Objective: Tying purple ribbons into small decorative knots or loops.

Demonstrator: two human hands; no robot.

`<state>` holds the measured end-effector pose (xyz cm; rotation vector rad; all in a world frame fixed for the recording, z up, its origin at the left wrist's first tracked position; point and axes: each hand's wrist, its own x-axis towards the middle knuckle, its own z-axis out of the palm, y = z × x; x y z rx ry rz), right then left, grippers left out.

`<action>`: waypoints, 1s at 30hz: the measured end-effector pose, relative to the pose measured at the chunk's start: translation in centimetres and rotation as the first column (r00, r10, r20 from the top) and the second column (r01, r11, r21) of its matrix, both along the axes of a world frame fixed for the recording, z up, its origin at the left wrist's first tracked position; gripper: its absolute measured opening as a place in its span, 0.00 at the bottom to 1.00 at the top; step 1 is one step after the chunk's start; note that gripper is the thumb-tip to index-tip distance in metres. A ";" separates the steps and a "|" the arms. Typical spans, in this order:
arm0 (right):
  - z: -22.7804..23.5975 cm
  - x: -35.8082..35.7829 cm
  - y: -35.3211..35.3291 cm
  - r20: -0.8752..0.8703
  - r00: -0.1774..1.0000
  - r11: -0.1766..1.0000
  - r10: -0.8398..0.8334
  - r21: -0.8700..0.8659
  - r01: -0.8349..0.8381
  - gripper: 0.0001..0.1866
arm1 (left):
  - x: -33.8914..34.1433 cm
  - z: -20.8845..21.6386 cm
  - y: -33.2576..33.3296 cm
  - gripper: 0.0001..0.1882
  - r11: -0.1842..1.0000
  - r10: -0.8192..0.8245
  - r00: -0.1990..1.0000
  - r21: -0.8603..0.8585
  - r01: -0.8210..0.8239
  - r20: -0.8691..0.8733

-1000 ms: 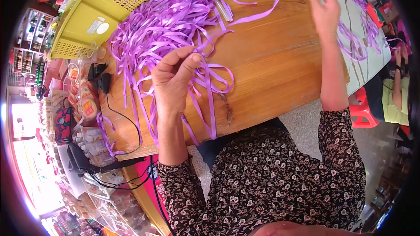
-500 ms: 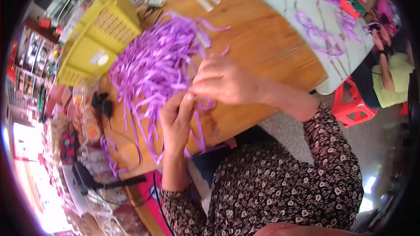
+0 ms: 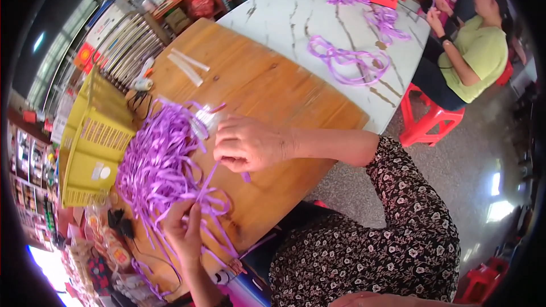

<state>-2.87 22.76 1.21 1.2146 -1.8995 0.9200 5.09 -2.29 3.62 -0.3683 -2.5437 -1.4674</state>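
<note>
A large tangled heap of shiny purple ribbons (image 3: 165,159) lies on the wooden table (image 3: 250,85). My right hand (image 3: 244,143) is closed above the table, just right of the heap, pinching a thin purple ribbon (image 3: 209,179). The strip runs slanting down to my left hand (image 3: 185,232), whose thumb and fingers are closed on it at the heap's near edge. A short ribbon end shows below my right fist. Part of the left fingertips is hidden among the ribbons.
A yellow plastic basket (image 3: 94,148) stands left of the heap. Two translucent sticks (image 3: 187,67) lie farther back. On the adjoining white marbled table (image 3: 284,23) are more purple ribbon loops (image 3: 347,62). A seated person (image 3: 475,51) works at the far right, near a red stool (image 3: 426,116).
My hands, close together before, are now apart with a ribbon stretched between them. The view has turned, showing more of the white table and the other person.
</note>
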 end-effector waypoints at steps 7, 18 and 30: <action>2.0 -0.7 9.4 0.034 0.974 0.963 -0.225 -0.146 0.227 0.08 | -0.3 0.9 -5.9 0.07 0.991 0.030 0.983 -0.120 -0.052 -0.181; 0.9 1.0 22.2 0.324 0.853 0.724 -0.410 -0.452 0.520 0.07 | 0.3 2.4 -5.8 0.08 0.969 0.093 0.973 -0.204 -0.137 -0.210; -2.9 2.3 29.0 0.582 0.784 0.430 -0.216 -0.664 0.612 0.07 | 0.1 0.5 -9.4 0.05 0.937 0.299 0.952 0.213 -0.279 -0.071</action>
